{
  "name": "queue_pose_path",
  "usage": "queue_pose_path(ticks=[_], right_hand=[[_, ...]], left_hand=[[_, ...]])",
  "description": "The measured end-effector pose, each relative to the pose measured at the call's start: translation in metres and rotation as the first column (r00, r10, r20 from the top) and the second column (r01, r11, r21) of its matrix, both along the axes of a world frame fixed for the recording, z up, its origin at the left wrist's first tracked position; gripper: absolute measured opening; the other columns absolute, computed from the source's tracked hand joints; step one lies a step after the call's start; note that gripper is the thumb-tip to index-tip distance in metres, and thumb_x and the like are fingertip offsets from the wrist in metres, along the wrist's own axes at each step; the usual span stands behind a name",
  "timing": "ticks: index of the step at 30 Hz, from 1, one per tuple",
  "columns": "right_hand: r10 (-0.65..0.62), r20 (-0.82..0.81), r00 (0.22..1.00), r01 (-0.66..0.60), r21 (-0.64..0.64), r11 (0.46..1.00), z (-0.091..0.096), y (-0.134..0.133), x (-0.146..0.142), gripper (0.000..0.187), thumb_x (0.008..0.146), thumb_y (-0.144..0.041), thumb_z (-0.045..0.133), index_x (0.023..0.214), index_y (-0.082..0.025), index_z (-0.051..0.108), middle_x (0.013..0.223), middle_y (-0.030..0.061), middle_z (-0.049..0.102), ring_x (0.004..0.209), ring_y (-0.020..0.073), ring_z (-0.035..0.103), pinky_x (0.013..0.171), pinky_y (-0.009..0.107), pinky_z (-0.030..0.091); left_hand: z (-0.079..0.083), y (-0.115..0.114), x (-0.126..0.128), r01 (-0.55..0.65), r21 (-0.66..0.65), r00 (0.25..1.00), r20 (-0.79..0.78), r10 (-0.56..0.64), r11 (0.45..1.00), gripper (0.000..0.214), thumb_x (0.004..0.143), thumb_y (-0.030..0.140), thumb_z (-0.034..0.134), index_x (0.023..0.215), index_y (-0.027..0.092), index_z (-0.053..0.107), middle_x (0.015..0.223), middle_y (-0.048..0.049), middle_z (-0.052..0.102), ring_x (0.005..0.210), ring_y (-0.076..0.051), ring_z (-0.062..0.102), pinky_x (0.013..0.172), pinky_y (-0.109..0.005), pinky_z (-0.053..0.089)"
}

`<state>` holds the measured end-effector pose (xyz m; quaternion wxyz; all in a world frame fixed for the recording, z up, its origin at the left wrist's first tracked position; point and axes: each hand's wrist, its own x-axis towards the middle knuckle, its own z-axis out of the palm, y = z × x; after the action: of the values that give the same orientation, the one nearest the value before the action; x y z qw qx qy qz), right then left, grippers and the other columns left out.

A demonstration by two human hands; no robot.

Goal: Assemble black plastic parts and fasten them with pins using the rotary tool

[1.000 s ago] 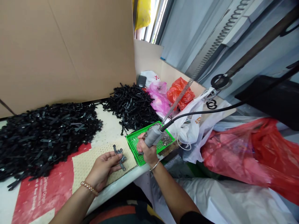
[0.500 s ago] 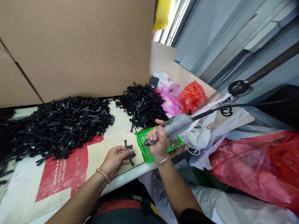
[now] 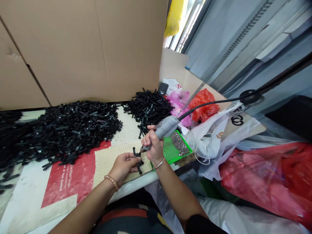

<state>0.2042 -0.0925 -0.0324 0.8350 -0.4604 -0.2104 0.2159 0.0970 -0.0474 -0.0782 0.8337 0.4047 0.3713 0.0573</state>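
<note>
My left hand pinches a small black plastic part with several arms, just above the beige textured mat. My right hand is wrapped round a grey electric screwdriver, its black cable running up to the right. The screwdriver's tip points down and left and is at the upper part of the black piece; whether it touches a screw there I cannot tell. Right of my right hand, partly covered by it, is a green perforated tray with small metal screws.
A large heap of black plastic parts lies at the left, a smaller heap behind the tray. Cardboard stands at the back. Pink and red plastic bags sit at the right. A coil spring stretches above the screwdriver.
My right hand has brought the screwdriver left and away from over the tray, its tip now at the black part. My left hand keeps its pinch. The view has shifted slightly.
</note>
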Motion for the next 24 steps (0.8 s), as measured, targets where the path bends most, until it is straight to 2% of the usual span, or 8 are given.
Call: queue_pose_path(ticks=[9, 16, 24], right_hand=[[0.016, -0.024, 1.000, -0.014, 0.097, 0.995, -0.0034, -0.0010, 0.0005, 0.029, 0.076, -0.039, 0.068, 0.092, -0.018, 0.055, 0.046, -0.0107, 0.036, 0.040, 0.0067, 0.033, 0.043, 0.019, 0.033], [0.013, -0.008, 1.000, -0.012, 0.101, 0.995, -0.0071, 0.0000, 0.0003, 0.029, 0.076, -0.038, 0.069, 0.092, -0.018, 0.055, 0.046, -0.0105, 0.038, 0.039, 0.0069, 0.033, 0.042, 0.019, 0.033], [0.004, -0.005, 1.000, -0.003, 0.092, 0.996, -0.0086, -0.0007, 0.0002, 0.030, 0.075, -0.039, 0.069, 0.091, -0.019, 0.054, 0.047, -0.0107, 0.037, 0.039, 0.0066, 0.032, 0.043, 0.019, 0.033]], left_hand=[[0.0022, -0.0001, 0.0002, 0.004, 0.011, 1.000, -0.010, -0.004, 1.000, 0.020, 0.062, 0.013, 0.080, 0.073, 0.010, 0.064, 0.069, -0.0073, 0.070, 0.058, -0.013, 0.064, 0.051, -0.020, 0.053], [-0.0032, 0.0005, -0.0005, 0.011, 0.041, 1.000, 0.003, -0.011, 0.999, 0.027, 0.057, 0.019, 0.084, 0.073, 0.010, 0.064, 0.070, -0.0066, 0.069, 0.058, -0.012, 0.063, 0.050, -0.019, 0.052], [-0.0042, 0.0005, 0.0020, 0.020, 0.024, 1.000, -0.021, -0.019, 1.000, 0.026, 0.057, 0.018, 0.083, 0.072, 0.010, 0.063, 0.068, -0.0051, 0.068, 0.058, -0.012, 0.062, 0.051, -0.020, 0.054]])
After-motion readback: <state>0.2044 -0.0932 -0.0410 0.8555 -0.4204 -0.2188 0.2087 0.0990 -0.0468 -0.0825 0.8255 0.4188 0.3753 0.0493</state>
